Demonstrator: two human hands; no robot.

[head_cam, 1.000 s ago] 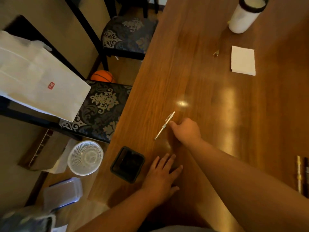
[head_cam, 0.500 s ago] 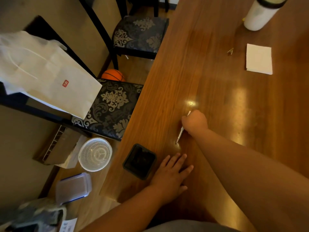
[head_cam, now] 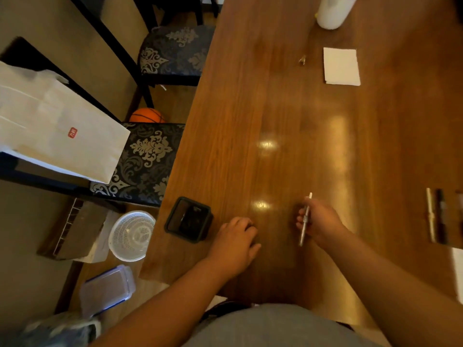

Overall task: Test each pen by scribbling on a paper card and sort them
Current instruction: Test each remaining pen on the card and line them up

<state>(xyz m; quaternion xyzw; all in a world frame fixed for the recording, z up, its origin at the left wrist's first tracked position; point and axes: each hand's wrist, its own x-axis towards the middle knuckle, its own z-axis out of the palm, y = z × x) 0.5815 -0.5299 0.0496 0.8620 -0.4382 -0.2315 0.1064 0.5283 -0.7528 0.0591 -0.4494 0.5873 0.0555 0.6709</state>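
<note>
- Toward five o'clock on the wooden counter (head_cam: 275,101), the right hand (head_cam: 322,221) grips a slim silvery pen (head_cam: 305,222). The fingers curl round its middle. Its white end points to twelve o'clock and its other end to six; whether either end touches the wood cannot be told.
- At nine o'clock from that hand, well apart, the left hand (head_cam: 235,244) rests on the counter with its fingers loosely bent, holding nothing. Its fingertips are tucked under and hard to make out.
- Just at ten o'clock of the left hand sits a black square container (head_cam: 188,219), near the counter's edge. Its inside is too dark to read.
- Far off at twelve o'clock lies the white paper card (head_cam: 341,66). A small brass-coloured object (head_cam: 302,60) at its nine o'clock is too small to identify.
- Beyond the card, a white cylinder (head_cam: 334,13) is cut off by the top edge.
- At three o'clock, other pens (head_cam: 431,216) lie side by side, one light and one dark. They are blurred and the frame's edge cuts the group, so their number is unclear.
</note>
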